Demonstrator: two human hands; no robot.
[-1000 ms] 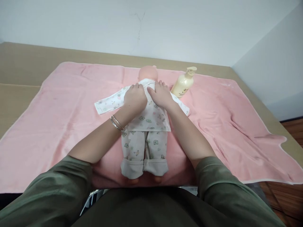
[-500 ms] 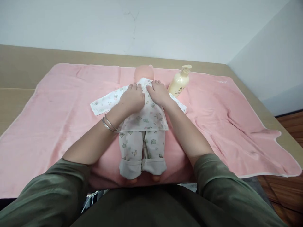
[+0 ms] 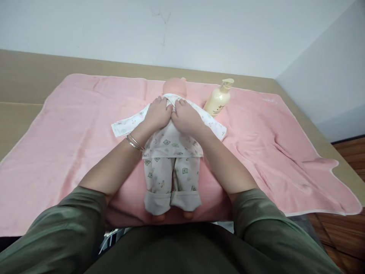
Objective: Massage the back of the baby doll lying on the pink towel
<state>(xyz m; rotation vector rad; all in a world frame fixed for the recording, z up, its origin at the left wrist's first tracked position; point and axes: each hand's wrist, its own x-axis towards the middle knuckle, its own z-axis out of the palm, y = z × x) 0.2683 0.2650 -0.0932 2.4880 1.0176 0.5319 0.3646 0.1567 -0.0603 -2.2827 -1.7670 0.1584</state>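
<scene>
A baby doll (image 3: 174, 87) lies on its back, head away from me, dressed in a white printed shirt (image 3: 176, 146) and matching trousers (image 3: 186, 173) with rolled cuffs. At the left side of the shirt's neckline, my left hand (image 3: 159, 114) is closed on the cloth, two silver bangles on its wrist. Close beside it, my right hand (image 3: 186, 117) grips the neckline's right side, fingers bent and thumb inward. My fingers partly hide the shirt's upper front. Both sleeves stretch outward, and the doll's feet peek from below the cuffs.
A pink blanket (image 3: 85, 152) spreads under the doll across a wooden table (image 3: 19, 83). To the doll's upper right, a cream pump bottle (image 3: 218, 101) leans on the blanket. White walls (image 3: 114, 34) rise behind the table and at the right.
My right hand has slid left and slightly down across the chest, now nearly touching my left hand. Its fingers have curled in. The left hand shifted a little, and the collar has spread wider.
</scene>
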